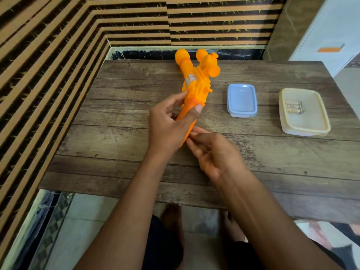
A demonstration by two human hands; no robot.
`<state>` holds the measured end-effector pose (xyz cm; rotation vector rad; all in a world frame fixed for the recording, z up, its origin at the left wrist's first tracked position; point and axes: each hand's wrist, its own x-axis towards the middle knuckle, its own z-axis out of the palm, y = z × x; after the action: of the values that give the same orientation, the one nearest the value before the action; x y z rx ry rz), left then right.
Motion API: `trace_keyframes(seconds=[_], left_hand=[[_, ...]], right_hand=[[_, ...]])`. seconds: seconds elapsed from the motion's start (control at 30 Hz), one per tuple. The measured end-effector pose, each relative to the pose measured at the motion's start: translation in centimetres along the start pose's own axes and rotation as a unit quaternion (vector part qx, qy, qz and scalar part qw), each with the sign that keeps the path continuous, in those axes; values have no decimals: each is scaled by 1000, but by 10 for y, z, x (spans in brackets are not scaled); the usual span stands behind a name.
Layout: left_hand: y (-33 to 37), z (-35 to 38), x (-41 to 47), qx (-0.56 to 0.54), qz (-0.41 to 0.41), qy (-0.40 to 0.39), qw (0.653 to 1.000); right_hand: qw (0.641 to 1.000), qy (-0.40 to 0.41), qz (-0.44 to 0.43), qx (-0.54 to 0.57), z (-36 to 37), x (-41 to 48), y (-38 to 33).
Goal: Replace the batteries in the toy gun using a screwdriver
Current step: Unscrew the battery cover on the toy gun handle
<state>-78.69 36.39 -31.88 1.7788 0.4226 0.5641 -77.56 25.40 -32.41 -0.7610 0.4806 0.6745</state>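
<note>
My left hand (167, 125) grips the handle of an orange toy gun (196, 82), which points away from me above the wooden table (116, 133). Its thumb presses on the handle's darker orange part. My right hand (212, 152) is palm-up just below the handle's end, and its fingertips touch the bottom of the handle. Whether they pinch anything small I cannot tell. A few batteries (294, 109) lie in a yellowish plastic container (311, 123) at the right. No screwdriver is in sight.
A blue plastic container (242, 100) stands between the toy gun and the yellowish one. A striped wall runs along the table's left and far sides. My bare feet show on the floor under the table's near edge.
</note>
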Motion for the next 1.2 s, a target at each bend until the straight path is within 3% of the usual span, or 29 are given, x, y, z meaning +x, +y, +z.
trace_keyframes(seconds=[0.17,0.33,0.4,0.5,0.57,0.63,0.73,0.97,1.1,1.2], left_hand=[[5,2,0,-17,-8,15,1000],[7,2,-3,-75,-19,57,995],[6,0,-6,-90,-28,72,993],[3,-6,-11,-130,-50,99,985],[0,-9,-11,-163,-71,119,977],[-1,-13,-11,-193,-96,136,967],[-3,-17,-10,-233,-130,141,953],[-7,-18,-6,-254,-208,154,932],[-13,-21,-4,-252,-233,142,928],[-16,-25,-1,-240,-250,123,930]], right_hand=[[996,24,-63,-62,-1,2,2],[945,16,-169,-280,-3,0,-15],[872,24,-225,-434,-12,3,-23],[701,77,-274,-654,-24,7,-34],[645,91,-276,-707,-28,8,-39],[618,88,-263,-736,-29,12,-40],[612,87,-249,-746,-29,18,-41],[652,74,-262,-707,-29,22,-45],[677,81,-325,-656,-34,18,-48],[658,56,-388,-643,-32,13,-48]])
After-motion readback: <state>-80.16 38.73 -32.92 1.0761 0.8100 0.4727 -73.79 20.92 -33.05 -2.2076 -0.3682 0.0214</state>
